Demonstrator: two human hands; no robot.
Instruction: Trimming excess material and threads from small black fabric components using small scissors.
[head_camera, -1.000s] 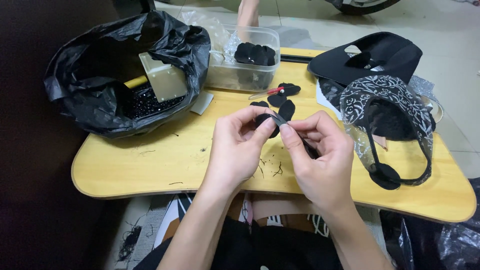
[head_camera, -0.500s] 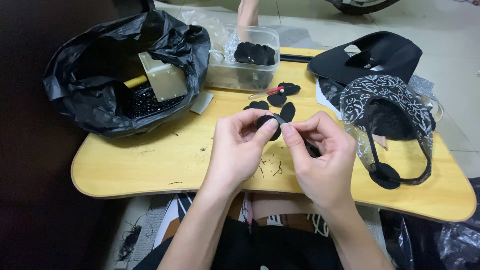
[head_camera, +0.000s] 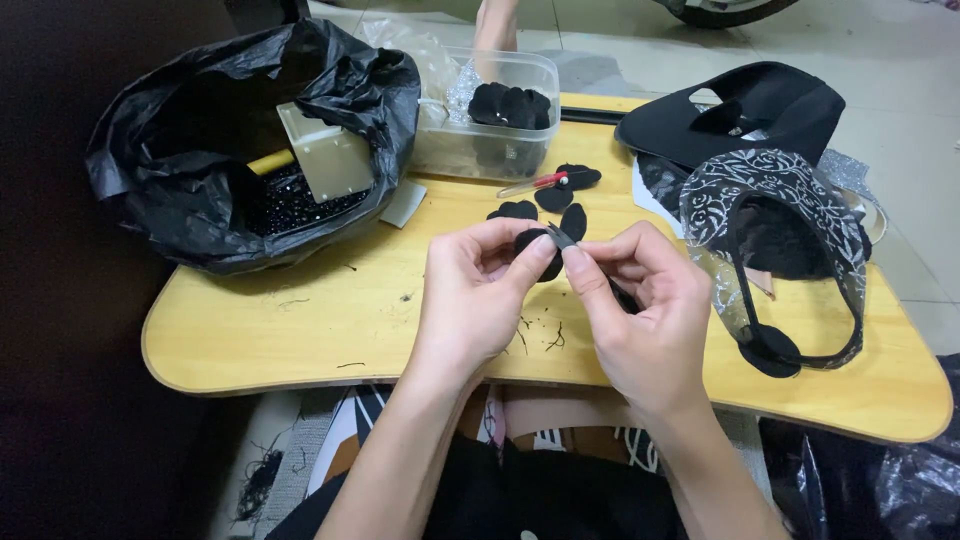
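Note:
My left hand (head_camera: 475, 290) pinches a small black fabric petal (head_camera: 537, 253) between thumb and forefinger, above the middle of the yellow lap table (head_camera: 300, 320). My right hand (head_camera: 640, 310) grips a thin dark tool (head_camera: 563, 238), its tip touching the petal's top edge. Just beyond my fingers lie loose black petals (head_camera: 517, 211) and another pair (head_camera: 566, 186) beside a small red-handled tool (head_camera: 532, 184).
A black plastic bag (head_camera: 250, 130) with beads and a pale box sits at the left. A clear tub (head_camera: 490, 150) of black petals stands at the back. Black fabric pieces and a patterned mesh bag (head_camera: 775, 240) fill the right side. Thread scraps lie near my hands.
Both hands stay nearly in place. The fingers have shifted slightly on the petal, and the tool tip now rests at its upper edge.

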